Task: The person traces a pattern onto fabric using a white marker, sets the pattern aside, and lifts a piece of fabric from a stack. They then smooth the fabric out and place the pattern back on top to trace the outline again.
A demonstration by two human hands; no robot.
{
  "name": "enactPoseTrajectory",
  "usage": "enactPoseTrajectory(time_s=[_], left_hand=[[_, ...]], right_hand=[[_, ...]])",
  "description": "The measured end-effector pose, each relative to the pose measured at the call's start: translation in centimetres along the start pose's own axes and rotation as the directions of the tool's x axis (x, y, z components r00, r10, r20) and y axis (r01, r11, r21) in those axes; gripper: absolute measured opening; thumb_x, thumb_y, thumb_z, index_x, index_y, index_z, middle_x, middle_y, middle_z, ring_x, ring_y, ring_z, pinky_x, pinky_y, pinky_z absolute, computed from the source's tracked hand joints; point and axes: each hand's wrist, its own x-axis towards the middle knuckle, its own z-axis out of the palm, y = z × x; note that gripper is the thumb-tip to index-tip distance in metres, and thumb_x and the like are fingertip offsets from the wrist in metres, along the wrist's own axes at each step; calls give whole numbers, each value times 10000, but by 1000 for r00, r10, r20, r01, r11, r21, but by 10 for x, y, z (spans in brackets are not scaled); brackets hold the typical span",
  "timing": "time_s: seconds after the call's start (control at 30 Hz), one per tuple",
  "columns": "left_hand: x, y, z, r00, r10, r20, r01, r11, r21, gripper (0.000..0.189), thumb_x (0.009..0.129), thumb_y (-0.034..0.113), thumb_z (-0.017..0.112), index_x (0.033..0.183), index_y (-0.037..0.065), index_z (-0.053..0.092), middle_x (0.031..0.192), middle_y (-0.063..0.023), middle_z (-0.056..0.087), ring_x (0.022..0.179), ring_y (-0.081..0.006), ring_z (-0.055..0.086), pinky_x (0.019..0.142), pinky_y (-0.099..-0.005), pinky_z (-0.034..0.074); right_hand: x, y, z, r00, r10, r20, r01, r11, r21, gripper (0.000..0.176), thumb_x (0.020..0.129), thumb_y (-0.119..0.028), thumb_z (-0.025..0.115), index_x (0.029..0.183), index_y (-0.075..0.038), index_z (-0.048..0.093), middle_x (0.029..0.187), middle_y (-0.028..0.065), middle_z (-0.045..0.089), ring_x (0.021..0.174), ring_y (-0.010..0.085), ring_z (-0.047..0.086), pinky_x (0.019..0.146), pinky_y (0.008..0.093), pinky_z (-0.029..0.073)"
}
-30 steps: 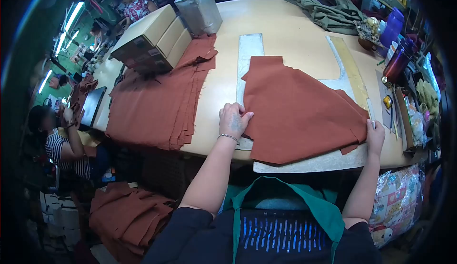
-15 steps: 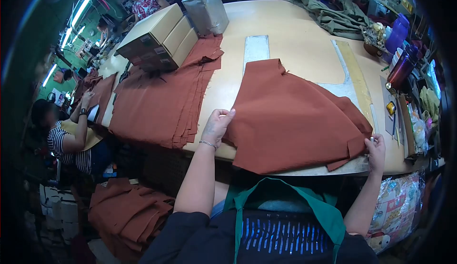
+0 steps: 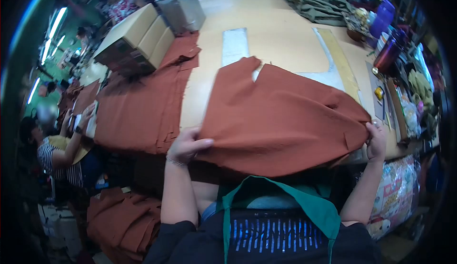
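I see a tan table [image 3: 285,31] in a crowded sewing room. The cloth [image 3: 281,116] hangs raised over its near edge. A stack [image 3: 138,112] lies left of the cloth, clutter sits to its right, and bare tabletop lies beyond it. My left hand [image 3: 186,146] pinches the cloth's near-left edge. My right hand [image 3: 376,142] grips its right corner, fingers curled.

Nothing legible anywhere in this shot. The cardboard boxes [image 3: 133,38] at the far left of the table have sides too dark and blurred to make out any label. The printed plastic bag [image 3: 392,197] under the table's right end shows coloured pictures, but any lettering is too small to read. The blue marks on the dark top [image 3: 276,230] are just short stripes, not letters.
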Motion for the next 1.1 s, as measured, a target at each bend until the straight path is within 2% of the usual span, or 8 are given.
enactPoseTrajectory(time_s=[0.1, 0.2, 0.37, 0.43, 0.5, 0.63, 0.73, 1.1], left_hand=[[-11, 3, -10, 918, 397, -19, -361, 814, -454, 358, 712, 165, 584, 990, -56, 539, 940, -127, 592, 894, -232, 568, 824, -313, 425], [16, 11, -6, 710, 580, -399, -656, 751, -75, 355, 779, 201, 495, 1023, -58, 509, 1004, -141, 562, 939, -237, 544, 850, -324, 410], [154, 97, -69, 849, 527, 38, -353, 620, -701, 306, 845, 195, 367, 938, -28, 556, 957, -142, 584, 898, -254, 557, 818, -373, 437], [186, 167, -70, 736, 503, -454, -677, 575, -460, 292, 790, 204, 381, 891, 2, 567, 936, -157, 593, 902, -303, 554, 829, -414, 423], [155, 237, -81, 745, 603, 286, -271, 664, -697, 347, 764, 234, 398, 947, -8, 567, 965, -166, 588, 943, -328, 533, 863, -517, 355], [124, 272, -91, 644, 710, 285, -475, 663, -578, 342, 800, 180, 374, 1020, -32, 529, 1030, -173, 561, 1016, -332, 491, 897, -523, 322], [122, 231, -73, 665, 535, -521, -722, 640, -263, 305, 798, 150, 399, 1014, -19, 532, 1013, -161, 568, 976, -315, 514, 847, -473, 389], [104, -17, -40, 970, -88, -228, -106, 687, -719, 383, 843, 253, 461, 1150, 24, 450, 1136, -103, 515, 1035, -247, 499, 894, -400, 389]], right_hand=[[-30, -34, 1, 986, -142, -90, 167, 878, 449, 130, 846, -134, 454, 879, -47, 544, 750, 19, 572, 661, 124, 555, 655, 259, 463], [-12, -40, -6, 775, -625, -93, 632, 767, 111, 227, 868, -163, 423, 978, 13, 514, 849, 69, 566, 754, 123, 550, 667, 237, 454], [125, -104, 94, 938, -170, 303, -25, 836, 548, 219, 879, -172, 423, 1011, -17, 504, 955, 99, 577, 861, 188, 566, 750, 272, 467], [131, -160, 132, 967, -254, -11, 229, 852, 471, 221, 883, -164, 416, 1034, -18, 484, 954, 68, 574, 797, 170, 566, 737, 296, 475], [143, -201, 124, 850, -492, 186, 308, 753, 582, 212, 869, -185, 435, 978, -20, 511, 886, 80, 585, 741, 165, 567, 680, 308, 481], [143, -218, 129, 760, -634, 140, 499, 709, 498, 228, 811, -237, 528, 879, -19, 536, 831, 148, 594, 718, 212, 583, 626, 392, 471], [120, -181, 144, 843, -503, 189, 322, 755, 571, 99, 811, -70, 515, 902, -32, 516, 808, 30, 575, 621, 101, 555, 508, 191, 461], [128, 11, 86, 989, 121, 84, -140, 950, 279, 204, 754, -189, 609, 895, -79, 513, 771, 8, 581, 601, 88, 558, 429, 203, 397]])
